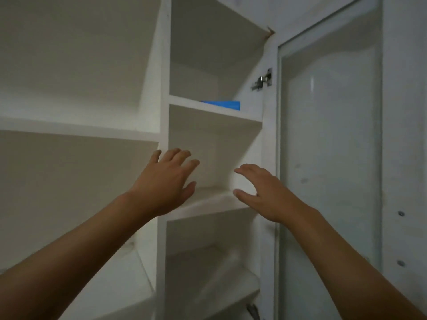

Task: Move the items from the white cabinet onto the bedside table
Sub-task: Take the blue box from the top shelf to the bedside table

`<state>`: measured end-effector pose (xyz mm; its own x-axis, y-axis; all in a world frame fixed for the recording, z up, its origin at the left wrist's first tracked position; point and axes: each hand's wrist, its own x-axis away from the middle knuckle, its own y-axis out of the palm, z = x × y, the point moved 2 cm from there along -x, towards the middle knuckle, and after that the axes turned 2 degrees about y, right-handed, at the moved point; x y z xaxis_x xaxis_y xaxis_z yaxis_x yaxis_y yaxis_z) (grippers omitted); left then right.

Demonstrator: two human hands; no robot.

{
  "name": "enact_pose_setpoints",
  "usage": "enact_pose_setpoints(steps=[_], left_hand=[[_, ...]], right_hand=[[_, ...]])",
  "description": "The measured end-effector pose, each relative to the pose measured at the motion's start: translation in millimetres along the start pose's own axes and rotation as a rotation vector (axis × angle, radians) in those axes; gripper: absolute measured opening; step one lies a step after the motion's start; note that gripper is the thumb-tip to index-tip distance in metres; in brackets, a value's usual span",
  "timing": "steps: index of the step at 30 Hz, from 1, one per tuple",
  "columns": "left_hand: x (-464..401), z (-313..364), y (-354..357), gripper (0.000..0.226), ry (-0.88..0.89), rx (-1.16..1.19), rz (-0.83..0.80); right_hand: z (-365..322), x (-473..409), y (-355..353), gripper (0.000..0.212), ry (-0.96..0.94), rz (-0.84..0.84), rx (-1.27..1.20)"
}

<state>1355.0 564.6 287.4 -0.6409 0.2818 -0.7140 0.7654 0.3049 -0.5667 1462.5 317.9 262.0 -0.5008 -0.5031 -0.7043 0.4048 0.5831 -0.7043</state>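
Note:
The white cabinet [164, 116] fills the view, its narrow right column of shelves exposed. A flat blue item [223, 104] lies on an upper shelf [215, 110], only its front edge showing. Both my arms reach up toward the column. My left hand [165, 181] is raised in front of the shelf below the blue item, fingers spread and holding nothing. My right hand [261, 192] hovers beside it at the same shelf [208, 202], fingers relaxed and holding nothing. Both hands are well below the blue item. The bedside table is out of view.
The cabinet's glass-panelled door [330, 146] stands swung open on the right, with a metal hinge [262, 80] at its upper inner edge. Wide shelves [76, 130] run off to the left. Lower shelves [212, 269] of the narrow column show nothing on them.

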Motion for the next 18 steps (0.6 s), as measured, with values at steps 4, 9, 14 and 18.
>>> enact_pose_setpoints(steps=[4,9,14,18], left_hand=[[-48,-33,-10,0.057,0.05,-0.068,0.127],[-96,-56,-16,0.054,0.082,-0.139,0.254],[-132,-68,-12,0.05,0.052,-0.157,0.326],[-144,-72,-4,0.054,0.018,-0.18,0.363]], right_hand=[[-6,-58,-19,0.062,-0.025,0.128,0.037],[-15,-118,-39,0.059,-0.061,0.216,0.001],[-1,-172,-54,0.059,-0.059,0.231,0.079],[15,-212,-68,0.049,-0.074,0.288,0.115]])
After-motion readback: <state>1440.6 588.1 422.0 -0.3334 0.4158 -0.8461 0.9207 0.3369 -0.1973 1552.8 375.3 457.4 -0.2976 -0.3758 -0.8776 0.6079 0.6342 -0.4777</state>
